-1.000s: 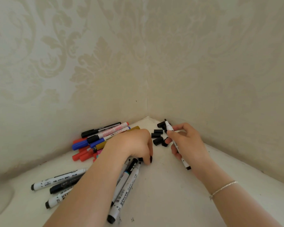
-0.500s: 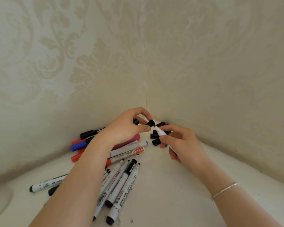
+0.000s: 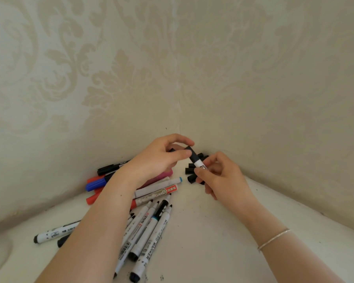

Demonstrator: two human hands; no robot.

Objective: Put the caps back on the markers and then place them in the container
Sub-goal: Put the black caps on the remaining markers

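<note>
- Since half a second ago the black cap (image 3: 191, 153) has gone onto the marker (image 3: 199, 164); back then it was only at the tip.
- Left hand (image 3: 157, 158) pinches the cap between thumb and fingers, right hand (image 3: 223, 178) is curled round the marker's barrel lower down. The marker sits mid-frame, tilted, held up off the table (image 3: 213, 252).
- The spare caps (image 3: 192, 174) haven't budged, still clustered tight in the corner just behind the right hand.
- The pile of markers (image 3: 149, 227) at lower left looks the same as before, partly under the left forearm.
- Walls (image 3: 274, 78) close in on both sides right behind the hands, so not much room back there. Bare tabletop opens up at lower centre and lower right.
- Can't see a container anywhere.
</note>
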